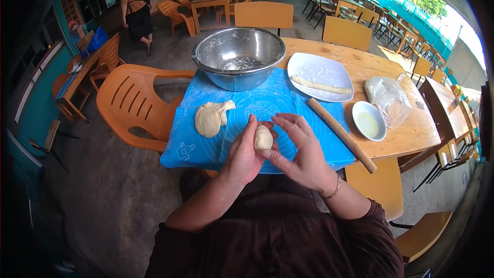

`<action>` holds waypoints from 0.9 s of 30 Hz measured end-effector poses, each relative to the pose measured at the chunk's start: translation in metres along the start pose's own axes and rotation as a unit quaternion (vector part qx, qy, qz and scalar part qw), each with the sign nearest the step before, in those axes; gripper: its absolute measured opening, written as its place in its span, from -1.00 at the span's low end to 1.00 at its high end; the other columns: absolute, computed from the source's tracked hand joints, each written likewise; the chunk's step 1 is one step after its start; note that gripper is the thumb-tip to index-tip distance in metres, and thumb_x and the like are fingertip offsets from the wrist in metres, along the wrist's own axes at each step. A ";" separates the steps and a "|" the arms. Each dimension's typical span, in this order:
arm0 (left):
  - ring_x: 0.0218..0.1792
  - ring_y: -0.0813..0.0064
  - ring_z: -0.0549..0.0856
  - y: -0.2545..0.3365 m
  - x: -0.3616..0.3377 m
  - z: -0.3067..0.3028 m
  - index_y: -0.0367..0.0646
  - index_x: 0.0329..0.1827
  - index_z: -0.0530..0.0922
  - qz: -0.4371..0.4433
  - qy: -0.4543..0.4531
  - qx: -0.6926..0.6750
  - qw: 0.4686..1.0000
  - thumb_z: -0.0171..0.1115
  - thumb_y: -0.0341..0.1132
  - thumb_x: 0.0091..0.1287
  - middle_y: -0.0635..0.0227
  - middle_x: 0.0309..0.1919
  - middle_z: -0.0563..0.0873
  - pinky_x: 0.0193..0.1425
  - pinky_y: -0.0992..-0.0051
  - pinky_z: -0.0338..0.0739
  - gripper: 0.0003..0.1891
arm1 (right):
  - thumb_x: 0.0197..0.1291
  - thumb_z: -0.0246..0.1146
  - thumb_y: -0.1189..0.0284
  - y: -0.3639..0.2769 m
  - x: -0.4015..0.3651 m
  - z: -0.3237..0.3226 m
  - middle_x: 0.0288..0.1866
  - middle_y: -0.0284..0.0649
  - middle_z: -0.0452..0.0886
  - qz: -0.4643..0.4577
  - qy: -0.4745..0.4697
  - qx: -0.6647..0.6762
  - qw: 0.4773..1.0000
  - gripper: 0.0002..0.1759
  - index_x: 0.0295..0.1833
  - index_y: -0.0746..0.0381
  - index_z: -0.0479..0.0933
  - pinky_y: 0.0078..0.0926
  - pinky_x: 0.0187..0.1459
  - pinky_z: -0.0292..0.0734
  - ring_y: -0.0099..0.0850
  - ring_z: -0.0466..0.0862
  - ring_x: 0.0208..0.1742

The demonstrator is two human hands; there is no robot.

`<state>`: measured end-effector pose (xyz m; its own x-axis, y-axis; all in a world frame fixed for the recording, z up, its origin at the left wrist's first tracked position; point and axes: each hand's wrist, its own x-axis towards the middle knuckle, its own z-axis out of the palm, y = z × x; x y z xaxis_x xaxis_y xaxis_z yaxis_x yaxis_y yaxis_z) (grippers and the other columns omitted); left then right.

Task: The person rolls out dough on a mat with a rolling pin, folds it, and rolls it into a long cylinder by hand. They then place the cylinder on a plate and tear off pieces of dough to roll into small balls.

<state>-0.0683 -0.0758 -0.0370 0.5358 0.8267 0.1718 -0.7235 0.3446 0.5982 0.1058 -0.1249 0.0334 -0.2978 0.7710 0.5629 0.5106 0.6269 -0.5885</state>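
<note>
A small smooth ball of dough (264, 138) rests in my left hand (246, 149), whose fingers curl around it over the blue baking mat (206, 152). My right hand (303, 150) is close on its right side, fingers spread and raised, with the thumb at the lower edge of the ball. A larger, uneven lump of dough (210, 119) lies on the mat to the left. Right of my hands, a wooden rolling pin (342, 135) lies at a slant across the mat's edge.
Behind the mat's middle stands a floury steel bowl (239, 76). A white plate (329, 70) carries a rolled dough strip (320, 85). Farther right are a small bowl of liquid (369, 122) and a plastic bag (387, 99). An orange chair (136, 100) adjoins the table; a person (136, 7) is far left.
</note>
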 end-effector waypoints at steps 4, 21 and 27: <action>0.41 0.33 0.45 -0.001 -0.007 0.047 -0.35 0.41 0.35 0.032 0.036 0.168 0.985 -0.36 0.15 0.65 0.11 0.35 0.50 0.49 0.16 0.34 -0.30 | 0.19 0.41 0.41 0.007 -0.006 0.019 0.03 0.08 0.57 -0.009 0.035 -0.048 0.998 -0.41 0.31 0.39 0.48 -0.16 0.10 0.53 -0.01 0.59 0.05; 0.10 0.28 0.70 0.012 0.000 0.002 -0.30 0.28 0.50 -0.112 -0.159 -0.110 0.975 -0.32 0.29 0.57 0.18 0.05 0.70 -0.02 0.21 0.71 -0.22 | 0.41 0.20 0.26 0.018 -0.006 0.004 0.54 0.17 0.29 0.115 0.019 0.174 0.978 -0.55 0.31 0.23 0.59 0.07 0.51 0.12 0.15 0.25 0.57; -0.34 0.52 0.68 0.001 0.000 0.033 -0.25 -0.08 0.58 -0.021 0.168 0.064 0.983 -0.31 0.27 0.59 0.29 -0.31 0.71 -0.34 0.51 0.58 -0.28 | 0.31 0.28 0.37 -0.010 -0.010 0.015 0.50 0.07 0.38 -0.149 -0.033 -0.180 0.972 -0.47 0.38 0.24 0.51 0.12 0.48 0.17 0.13 0.29 0.55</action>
<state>-0.0546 -0.0897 -0.0103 0.3735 0.9209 -0.1111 -0.6312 0.3401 0.6971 0.0915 -0.1371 0.0249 -0.5209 0.5736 0.6322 0.6388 0.7532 -0.1570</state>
